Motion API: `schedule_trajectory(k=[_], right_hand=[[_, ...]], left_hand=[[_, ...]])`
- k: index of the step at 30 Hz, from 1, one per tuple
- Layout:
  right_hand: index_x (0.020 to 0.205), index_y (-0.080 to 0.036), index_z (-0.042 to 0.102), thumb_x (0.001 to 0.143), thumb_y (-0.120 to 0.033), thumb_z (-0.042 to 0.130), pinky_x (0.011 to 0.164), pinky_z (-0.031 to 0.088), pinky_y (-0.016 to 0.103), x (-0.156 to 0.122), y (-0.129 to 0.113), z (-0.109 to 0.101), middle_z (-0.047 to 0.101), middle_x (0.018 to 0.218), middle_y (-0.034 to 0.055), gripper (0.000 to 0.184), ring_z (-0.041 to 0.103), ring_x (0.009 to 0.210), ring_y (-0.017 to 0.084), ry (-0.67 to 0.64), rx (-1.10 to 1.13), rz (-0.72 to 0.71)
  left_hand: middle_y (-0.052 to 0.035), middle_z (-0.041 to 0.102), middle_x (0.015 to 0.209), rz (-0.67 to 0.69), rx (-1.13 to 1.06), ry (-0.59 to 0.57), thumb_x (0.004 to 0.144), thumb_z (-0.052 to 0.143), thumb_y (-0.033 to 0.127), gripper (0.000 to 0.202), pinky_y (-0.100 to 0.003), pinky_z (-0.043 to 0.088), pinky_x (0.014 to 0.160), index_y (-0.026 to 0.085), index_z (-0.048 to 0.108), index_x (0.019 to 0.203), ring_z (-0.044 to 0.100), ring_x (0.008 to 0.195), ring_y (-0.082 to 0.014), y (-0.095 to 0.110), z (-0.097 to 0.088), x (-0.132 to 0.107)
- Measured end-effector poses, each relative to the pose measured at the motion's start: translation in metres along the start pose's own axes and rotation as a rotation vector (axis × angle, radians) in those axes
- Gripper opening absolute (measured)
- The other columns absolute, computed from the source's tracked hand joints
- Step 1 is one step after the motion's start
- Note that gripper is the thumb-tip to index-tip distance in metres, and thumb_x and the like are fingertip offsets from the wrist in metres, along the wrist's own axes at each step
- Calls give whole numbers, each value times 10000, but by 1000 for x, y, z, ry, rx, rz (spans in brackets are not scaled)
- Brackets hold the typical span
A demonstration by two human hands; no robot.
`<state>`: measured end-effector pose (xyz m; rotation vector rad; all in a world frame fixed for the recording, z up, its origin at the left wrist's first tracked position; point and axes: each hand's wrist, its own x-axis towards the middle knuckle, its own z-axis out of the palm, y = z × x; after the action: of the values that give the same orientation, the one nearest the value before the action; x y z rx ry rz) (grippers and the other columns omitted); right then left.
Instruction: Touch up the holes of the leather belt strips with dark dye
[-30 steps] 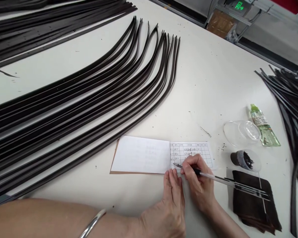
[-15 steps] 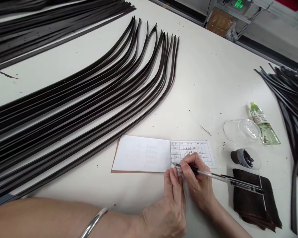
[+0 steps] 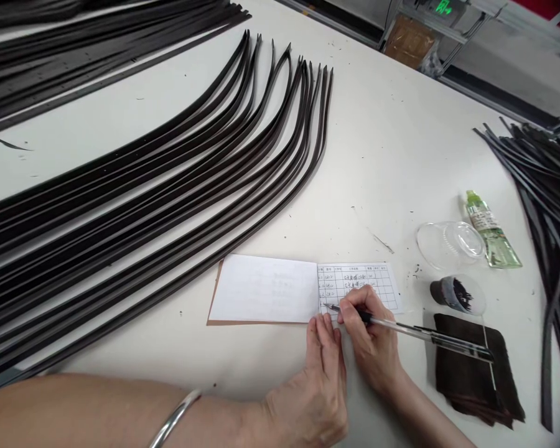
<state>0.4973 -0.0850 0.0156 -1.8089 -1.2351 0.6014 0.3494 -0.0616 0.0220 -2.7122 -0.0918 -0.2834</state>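
Bangle [image 3: 175, 418] of shiny silver sits on your left arm [image 3: 88, 414], right at the bottom of your view. Your left hand [image 3: 320, 389] lies flat and open on the white table [image 3: 382, 155], with the fingers close together. It holds nothing, and its fingertips [image 3: 318, 326] are at the low edge of the open booklet [image 3: 261, 289]. Your right hand [image 3: 373, 342] is curled shut around a clear ballpoint pen [image 3: 410, 329] with a black grip. The pen tip is on the right page, near its left side, by some small handwriting.

The booklet lies just above your hands. Its left page is blank, its right page has a printed grid, and a brown cover shows under it. To the right of your pen is a stack of dark pieces [image 3: 476, 373]. Past that are a small clear cup [image 3: 457, 294] with black stuff in it, a clear plastic lid [image 3: 450, 244] and a green tube [image 3: 492, 230]. Long, dark, curved strips [image 3: 168, 186] lie in a big fan on the left, and a messy pile of strips [image 3: 541, 180] lies on the right. Far off, past the table, you can see a cardboard box [image 3: 408, 40] and a green lit sign [image 3: 442, 6].
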Motion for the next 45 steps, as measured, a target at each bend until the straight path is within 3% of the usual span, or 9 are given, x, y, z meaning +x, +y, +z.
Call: schedule_trajectory(k=[13,18,21,25,28,32,36,41,45], right_hand=[[739,-208,460,915,-225,491,541,377,210,0,1,1,478,658,-53,180,444,554,76,53,-2,25],[729,-203,480,916,-256,508,530,388,221,-3,1,-2,508,617,-48,196,452,528,84,5,144,105],[751,-202,512,929,-290,510,534,411,224,-3,-1,-1,545,634,-41,199,474,522,82,144,294,168],[947,-216,610,914,-335,566,637,487,254,1,-3,-4,653,798,-1,131,575,620,99,271,332,193],[992,-217,636,898,-355,596,681,502,264,5,-4,-12,676,851,18,171,597,672,110,208,324,219],[836,-193,624,899,-370,593,683,499,261,6,-2,-19,666,772,15,189,610,692,126,45,320,252],[779,-195,562,907,-349,575,656,482,264,1,4,-12,633,716,-3,201,595,663,130,57,274,213],[755,-204,497,932,-300,512,578,412,251,-5,9,-5,528,653,-39,201,477,578,106,52,133,120],[751,-204,492,931,-279,495,594,405,256,-4,8,-7,520,670,-31,195,494,611,113,8,70,50]], left_hand=[[-262,702,1090,-1,-41,13,879,363,197,469,-623,510,814,-44,642,1170,672,1006,-406,-3,-1,-2],[-263,702,1089,-2,-51,22,867,381,187,465,-623,502,828,-54,637,1171,670,1007,-412,-3,-2,-1],[-271,689,1111,-21,-48,6,874,392,200,469,-628,487,850,-58,619,1193,657,1030,-420,-3,-3,0],[-311,674,1106,-66,-86,21,876,408,239,479,-626,471,839,-77,622,1165,652,1018,-445,-3,-1,1],[-324,653,1143,-73,-110,30,882,420,258,471,-615,472,810,-64,625,1156,654,1003,-450,-5,1,3],[-316,655,1143,-86,-99,30,881,426,249,452,-610,468,812,-55,630,1146,652,1005,-437,-5,2,3],[-302,658,1151,-84,-81,17,871,434,251,452,-623,464,828,-37,633,1157,651,1012,-427,-3,2,2],[-288,669,1141,-75,-74,14,869,426,250,451,-621,482,812,-23,641,1155,655,1010,-420,-3,1,3],[-271,678,1134,-72,-73,8,883,419,251,449,-623,481,825,-18,640,1167,655,1016,-416,-2,1,3]])
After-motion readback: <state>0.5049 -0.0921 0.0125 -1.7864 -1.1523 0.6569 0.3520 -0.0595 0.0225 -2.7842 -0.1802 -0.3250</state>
